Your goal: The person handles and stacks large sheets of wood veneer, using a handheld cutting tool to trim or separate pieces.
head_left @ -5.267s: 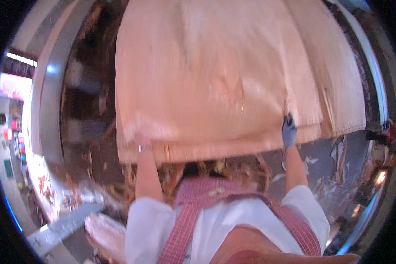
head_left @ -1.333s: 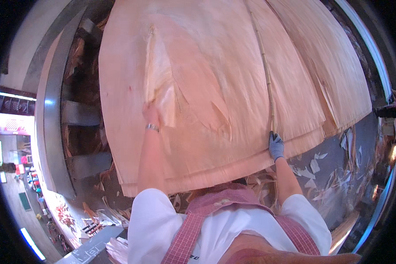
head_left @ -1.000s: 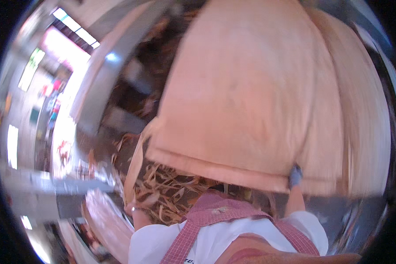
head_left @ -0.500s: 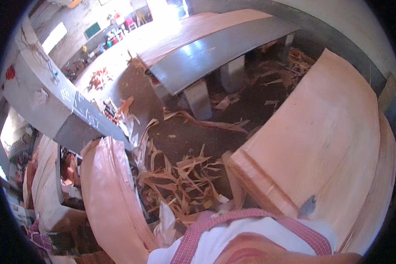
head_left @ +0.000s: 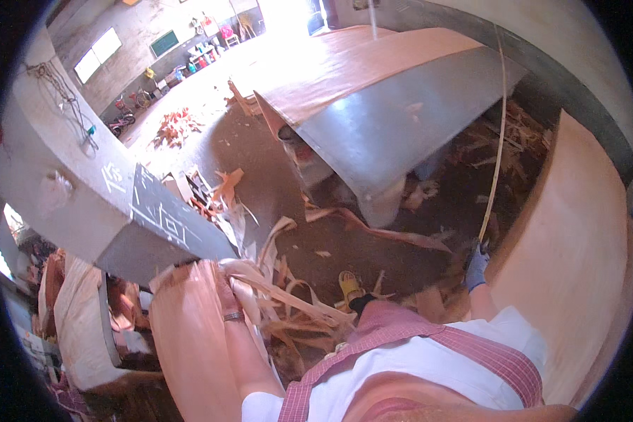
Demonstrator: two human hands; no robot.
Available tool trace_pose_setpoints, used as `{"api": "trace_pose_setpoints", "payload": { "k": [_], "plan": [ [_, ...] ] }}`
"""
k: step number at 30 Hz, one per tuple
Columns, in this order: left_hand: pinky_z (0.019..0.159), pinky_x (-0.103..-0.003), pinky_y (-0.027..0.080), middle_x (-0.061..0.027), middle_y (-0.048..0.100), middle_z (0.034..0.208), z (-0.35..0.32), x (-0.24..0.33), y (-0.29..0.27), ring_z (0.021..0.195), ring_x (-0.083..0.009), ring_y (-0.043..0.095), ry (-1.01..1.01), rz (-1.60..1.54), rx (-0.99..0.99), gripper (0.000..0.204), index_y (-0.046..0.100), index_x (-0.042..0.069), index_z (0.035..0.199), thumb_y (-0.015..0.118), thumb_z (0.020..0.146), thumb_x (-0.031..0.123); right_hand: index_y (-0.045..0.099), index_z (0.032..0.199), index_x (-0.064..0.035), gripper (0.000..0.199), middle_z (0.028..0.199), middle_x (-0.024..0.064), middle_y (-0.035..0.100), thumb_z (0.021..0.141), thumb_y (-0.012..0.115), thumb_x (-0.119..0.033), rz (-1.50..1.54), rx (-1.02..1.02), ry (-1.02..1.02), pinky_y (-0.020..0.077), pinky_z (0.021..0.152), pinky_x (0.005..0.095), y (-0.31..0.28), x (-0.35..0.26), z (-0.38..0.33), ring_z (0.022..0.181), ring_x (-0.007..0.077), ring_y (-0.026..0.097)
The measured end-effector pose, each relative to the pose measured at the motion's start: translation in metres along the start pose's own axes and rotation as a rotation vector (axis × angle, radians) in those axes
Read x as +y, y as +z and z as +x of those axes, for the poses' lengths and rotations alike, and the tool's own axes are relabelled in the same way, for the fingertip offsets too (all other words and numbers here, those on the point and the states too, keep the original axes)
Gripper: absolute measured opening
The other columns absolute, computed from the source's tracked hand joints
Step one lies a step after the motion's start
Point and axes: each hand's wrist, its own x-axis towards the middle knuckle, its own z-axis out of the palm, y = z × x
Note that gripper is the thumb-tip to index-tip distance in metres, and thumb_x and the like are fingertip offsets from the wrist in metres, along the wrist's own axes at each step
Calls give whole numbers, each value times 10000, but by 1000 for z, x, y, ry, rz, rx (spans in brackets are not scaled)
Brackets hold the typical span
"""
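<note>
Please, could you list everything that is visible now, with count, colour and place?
Thin stick: one, pale, right of centre
Large sheet stack: one, tan, right
Smaller sheet stack: one, pinkish tan, lower left
Far sheets: count unclear, tan, top centre
Slab: one, grey, upper centre
Pillar: one, whitish and dark grey, left
Scraps: many, tan, centre and upper left
Board: one, dark green, upper left
Apron: one, checked red-pink, bottom centre
Shoe: one visible, yellow, below centre
Left hand: one, bare, by smaller stack's top, grip unclear
Right hand: one, grey-blue glove, around stick
</note>
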Motion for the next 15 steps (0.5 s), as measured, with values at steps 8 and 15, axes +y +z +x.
{"api": "trace_pose_setpoints", "payload": {
  "k": [8, 15],
  "plan": [
    [695, -432, 477, -152, 648, 823, 188, 36, -29, 795, -304, 627, 134, 1410, -74, 156, 548, 13, 991, 536, 886, 129, 599, 784, -117, 324, 516, -31, 476, 868, 661, -424, 67, -293, 346, 347, 359, 278, 395, -46, -82, 379, 100, 427],
    [723, -482, 502, -231, 653, 891, 313, 6, -53, 827, -402, 639, -243, 1679, 376, 222, 473, 34, 1040, 548, 873, 158, 575, 735, -101, 400, 489, -15, 456, 892, 602, -467, 100, -401, 454, 357, 335, 287, 593, -66, -111, 372, 124, 447]
  ]
}}
